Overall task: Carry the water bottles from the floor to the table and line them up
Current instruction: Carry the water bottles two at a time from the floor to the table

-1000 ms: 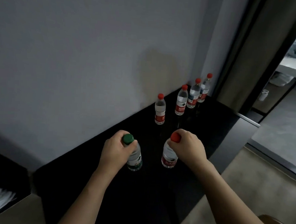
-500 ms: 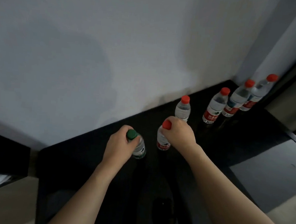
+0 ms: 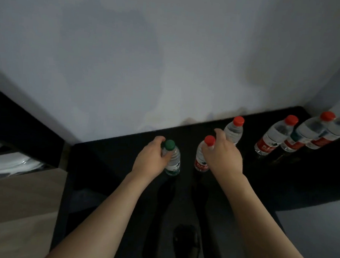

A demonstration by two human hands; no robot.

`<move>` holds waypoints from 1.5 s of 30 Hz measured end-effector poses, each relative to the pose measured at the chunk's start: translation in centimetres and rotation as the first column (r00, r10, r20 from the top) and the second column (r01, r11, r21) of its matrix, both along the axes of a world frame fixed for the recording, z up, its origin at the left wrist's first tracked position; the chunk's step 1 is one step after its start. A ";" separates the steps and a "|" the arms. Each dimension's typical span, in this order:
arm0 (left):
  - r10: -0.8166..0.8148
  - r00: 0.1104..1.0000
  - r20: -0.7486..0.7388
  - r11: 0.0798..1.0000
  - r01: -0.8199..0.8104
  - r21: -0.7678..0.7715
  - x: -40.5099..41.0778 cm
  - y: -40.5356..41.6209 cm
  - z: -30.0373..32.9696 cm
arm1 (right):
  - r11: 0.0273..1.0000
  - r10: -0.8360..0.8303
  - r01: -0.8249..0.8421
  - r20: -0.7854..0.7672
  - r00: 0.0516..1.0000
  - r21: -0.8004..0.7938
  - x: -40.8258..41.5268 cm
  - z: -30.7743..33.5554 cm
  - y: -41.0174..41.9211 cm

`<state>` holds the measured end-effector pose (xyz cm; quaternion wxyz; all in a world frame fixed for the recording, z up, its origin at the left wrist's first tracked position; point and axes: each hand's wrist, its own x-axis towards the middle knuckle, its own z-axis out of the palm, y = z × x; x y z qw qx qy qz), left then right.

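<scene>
On the black table (image 3: 108, 165) stands a green-capped water bottle (image 3: 174, 161); my left hand (image 3: 150, 159) grips it round the neck and shoulder. Beside it on the right stands a red-capped bottle (image 3: 201, 160). My right hand (image 3: 222, 154) holds its neck just below the cap, with the thumb on it and the index finger lifted. Behind my right hand another red-capped bottle (image 3: 234, 131) stands by the wall. Three more red-capped bottles (image 3: 273, 137) (image 3: 302, 134) (image 3: 331, 129) run in a row toward the far right corner.
A pale wall (image 3: 168, 59) runs along the table's back edge. A light wooden surface (image 3: 17, 203) with something white (image 3: 11, 165) on it lies to the left of the table. Grey floor (image 3: 317, 235) shows at the lower right.
Both hands moved the two bottles toward the wall and into line with the row. The view swung left and down. My right hand slid off the red cap, which now shows fully.
</scene>
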<state>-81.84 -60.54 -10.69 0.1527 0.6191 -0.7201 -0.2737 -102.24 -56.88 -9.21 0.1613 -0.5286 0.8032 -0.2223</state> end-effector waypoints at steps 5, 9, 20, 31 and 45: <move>0.092 0.992 0.084 0.982 -0.076 -0.175 5.0 3.2 1.5 | 0.946 0.261 -0.271 -0.077 0.962 -0.178 5.1 2.3 1.9; 0.206 0.966 0.154 0.944 -0.155 -0.291 10.8 6.8 2.8 | 0.910 0.366 -0.368 -0.050 0.929 -0.189 11.2 3.7 2.6; 0.581 0.802 0.141 0.776 -0.493 -0.394 33.4 22.3 5.9 | 0.652 0.735 -0.739 -0.097 0.671 -0.170 35.1 6.4 10.8; 0.871 0.485 0.082 0.476 -0.791 -0.384 56.9 44.2 7.1 | 0.295 0.949 -0.952 -0.094 0.302 -0.087 62.4 7.7 26.2; 0.980 0.133 0.150 0.184 -0.893 -0.411 71.8 60.9 7.9 | -0.009 0.996 -0.999 -0.091 -0.005 -0.038 82.0 7.9 35.8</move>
